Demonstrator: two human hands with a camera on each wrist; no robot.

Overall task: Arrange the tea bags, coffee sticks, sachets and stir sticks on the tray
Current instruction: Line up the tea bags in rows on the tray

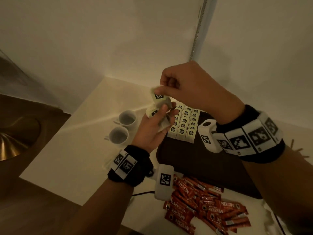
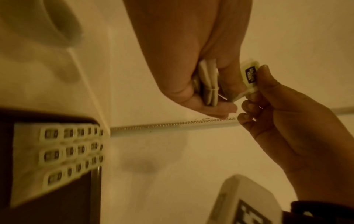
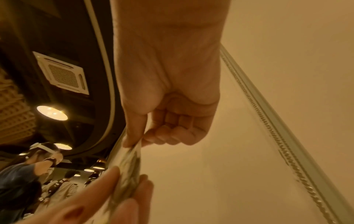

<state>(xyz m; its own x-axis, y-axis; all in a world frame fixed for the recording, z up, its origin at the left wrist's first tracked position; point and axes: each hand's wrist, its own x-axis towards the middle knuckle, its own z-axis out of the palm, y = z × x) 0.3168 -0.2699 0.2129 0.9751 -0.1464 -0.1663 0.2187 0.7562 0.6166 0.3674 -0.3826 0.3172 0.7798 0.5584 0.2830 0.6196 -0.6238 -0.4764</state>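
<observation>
My left hand [image 1: 160, 114] is raised over the tray's far left corner, gripping a small stack of pale tea bags [image 1: 153, 112], which shows edge-on as a tea bag stack [image 2: 208, 84] in the left wrist view. My right hand [image 1: 160, 90] pinches the top of one tea bag [image 1: 158, 96] between thumb and forefinger, just above that stack. The pinched tea bag [image 2: 249, 75] stands upright. The dark brown tray [image 1: 194, 160] carries three neat rows of tea bags [image 1: 185, 123] at its far end. Red coffee sticks [image 1: 206, 207] lie in a loose heap on the table near the tray's front edge.
Two white cups [image 1: 127, 118] [image 1: 118, 135] on saucers stand left of the tray on the white table [image 1: 71, 150]. White walls close the table's far side and right side. Thin brown sticks [image 1: 295, 148] poke out beyond my right wristband. A brass bowl shape [image 1: 15, 141] sits far left.
</observation>
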